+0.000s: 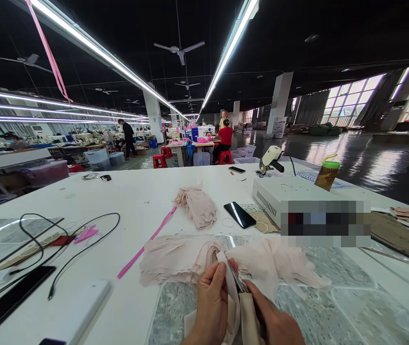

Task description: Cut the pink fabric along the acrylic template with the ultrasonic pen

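Note:
My left hand [211, 299] pinches a pale fabric strip [232, 287] between thumb and fingers, just above the table. My right hand [276, 316] grips a pair of scissors [239, 281], whose metal blades lie close along the strip. A beige piece [248, 316] hangs by the scissors' handles, which are largely hidden by my fingers. Behind both hands lies a long heap of thin pale pink fabric [179, 258], spreading left and right. Farther back is a smaller bundle of the same fabric [197, 206].
A bright pink ribbon [147, 242] lies left of the heap. Beyond it are a black phone [239, 214], a grey box-shaped device [272, 196] and a drink cup [327, 175]. Cables [78, 254] and a white box [78, 311] occupy the left. People work in the background.

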Demonstrator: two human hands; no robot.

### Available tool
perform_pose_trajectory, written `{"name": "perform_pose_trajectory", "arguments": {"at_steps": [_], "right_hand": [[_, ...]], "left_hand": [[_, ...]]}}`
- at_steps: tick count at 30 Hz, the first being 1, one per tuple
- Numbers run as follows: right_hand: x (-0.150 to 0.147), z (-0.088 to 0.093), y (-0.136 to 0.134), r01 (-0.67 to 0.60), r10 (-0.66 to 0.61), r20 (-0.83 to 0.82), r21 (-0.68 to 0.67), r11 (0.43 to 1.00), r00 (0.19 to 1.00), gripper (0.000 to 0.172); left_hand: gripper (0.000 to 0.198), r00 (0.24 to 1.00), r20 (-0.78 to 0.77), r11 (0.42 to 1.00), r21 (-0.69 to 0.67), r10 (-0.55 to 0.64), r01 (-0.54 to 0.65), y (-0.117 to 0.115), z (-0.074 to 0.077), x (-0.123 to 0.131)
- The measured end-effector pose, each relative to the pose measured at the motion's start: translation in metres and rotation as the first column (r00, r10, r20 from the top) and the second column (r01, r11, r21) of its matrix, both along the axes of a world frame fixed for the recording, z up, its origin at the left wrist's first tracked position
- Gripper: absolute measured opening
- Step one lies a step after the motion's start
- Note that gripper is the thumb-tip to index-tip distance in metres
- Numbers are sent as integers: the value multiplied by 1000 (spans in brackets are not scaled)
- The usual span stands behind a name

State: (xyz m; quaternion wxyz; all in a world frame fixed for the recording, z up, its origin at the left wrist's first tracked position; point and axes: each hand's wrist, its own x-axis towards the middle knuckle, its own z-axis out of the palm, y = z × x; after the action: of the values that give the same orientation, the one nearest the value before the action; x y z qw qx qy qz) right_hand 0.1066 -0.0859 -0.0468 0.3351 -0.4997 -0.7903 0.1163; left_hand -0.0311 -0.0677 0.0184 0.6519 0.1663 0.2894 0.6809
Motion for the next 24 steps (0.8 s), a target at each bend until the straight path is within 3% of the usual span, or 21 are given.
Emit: {"name": "perform_pose_trajectory", "arguments": {"at_steps": [12,24], "right_hand": [[1,-9,3,18,-14,-73,49,999,997,63],[6,-16,6,-8,16,-76,102,995,997,66]], "left_hand": [[31,995,-95,997,65,-32,38,0,-6,-1],[35,996,-82,997,57,-46,51,-2,0,-1]]}}
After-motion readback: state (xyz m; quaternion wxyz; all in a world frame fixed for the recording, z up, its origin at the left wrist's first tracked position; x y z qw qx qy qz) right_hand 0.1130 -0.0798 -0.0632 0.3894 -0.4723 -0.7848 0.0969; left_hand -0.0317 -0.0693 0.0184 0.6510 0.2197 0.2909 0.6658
